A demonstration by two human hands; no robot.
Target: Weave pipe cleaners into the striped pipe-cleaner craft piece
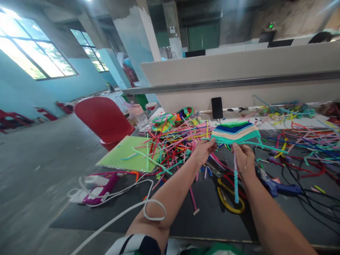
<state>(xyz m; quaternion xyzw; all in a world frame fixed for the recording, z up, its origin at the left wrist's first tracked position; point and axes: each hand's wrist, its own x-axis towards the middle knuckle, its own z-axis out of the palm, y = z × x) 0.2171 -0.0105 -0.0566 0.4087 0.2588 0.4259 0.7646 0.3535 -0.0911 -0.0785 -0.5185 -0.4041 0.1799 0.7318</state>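
A flat, striped craft piece of fuzzy pipe cleaners (235, 134), in green, navy, light blue, peach and turquoise, is held up above the table. My left hand (203, 152) pinches its lower left corner between thumb and fingers. At its lower middle edge, my right hand (243, 159) has its fingers closed, gripping the piece near the top of a stem. This lilac stem, wrapped in turquoise lower down (236, 182), hangs below the right fingers. Loose turquoise ends stick out to the right. Yellow-handled scissors (231, 209) lie beneath the stem.
Pipe cleaners (175, 141) are heaped left of centre, with more (316, 141) at right. A blue glue gun (283, 187) lies beside my right forearm. A white cable (124, 212) loops near my left arm. A phone (217, 108) leans on the partition (186, 99). A red chair (103, 118) stands left.
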